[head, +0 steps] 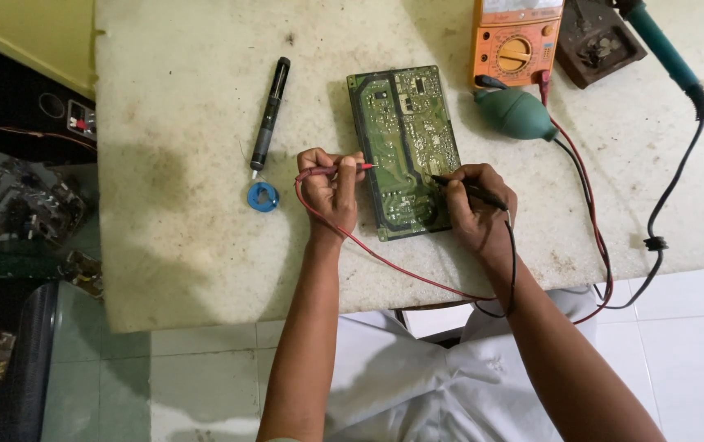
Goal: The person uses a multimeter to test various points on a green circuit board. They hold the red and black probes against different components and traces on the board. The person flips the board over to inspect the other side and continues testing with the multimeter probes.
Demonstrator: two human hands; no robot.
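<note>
Both probes are already down on the green circuit board (405, 151), which lies flat near the middle of the pale, stained surface (180, 245), so the work in hand looks to be mid-measurement rather than starting or ending. The left hand (329, 190) is closed around the red probe (337, 169), its tip touching the board's left edge; the right hand (473, 205) is closed pen-fashion around the black probe (468, 191), its tip resting on the lower right part of the board. Red and black leads run from the 2 probes off the front edge of the surface and back up to the orange multimeter (516, 41) beyond the board. The meter's display is cut off, so no reading can be judged. A desoldering pump (270, 115), a blue solder reel (263, 196), a green rubber blower (516, 113) and a teal-handled soldering iron (659, 41) lie untouched nearby.
</note>
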